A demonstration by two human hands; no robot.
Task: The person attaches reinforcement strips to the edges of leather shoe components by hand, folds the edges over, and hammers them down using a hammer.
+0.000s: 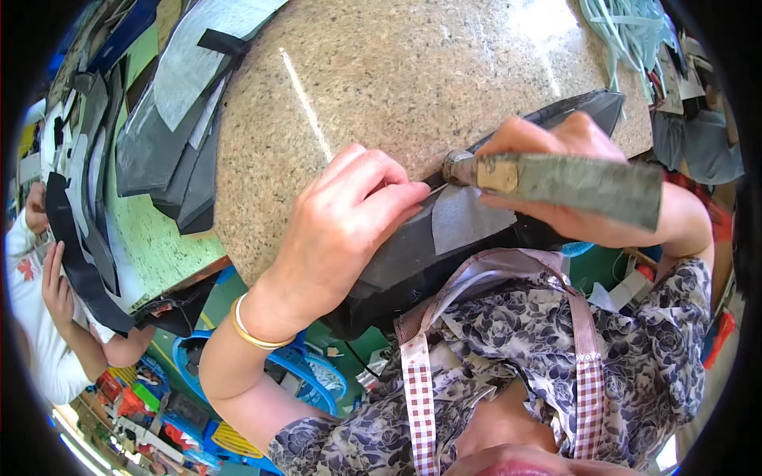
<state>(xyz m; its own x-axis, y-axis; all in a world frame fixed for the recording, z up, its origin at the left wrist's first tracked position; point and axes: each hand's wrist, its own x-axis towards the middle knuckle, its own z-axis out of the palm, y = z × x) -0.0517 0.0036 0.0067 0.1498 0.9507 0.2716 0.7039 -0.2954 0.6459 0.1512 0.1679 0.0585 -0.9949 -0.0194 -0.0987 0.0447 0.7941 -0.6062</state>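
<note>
Two bare hands meet near the middle of the view. The left hand (341, 230) lies palm down, knuckles raised, fingers curled and pressed together, fingertips pointing right, a thin gold bangle on its wrist. The right hand (556, 186) sits just beyond those fingertips, fist wrapped closed, thumb on top, its forearm bent back toward the body.

tool's working tip (441, 184) hidden behind left hand (345, 230) fingers
</note>
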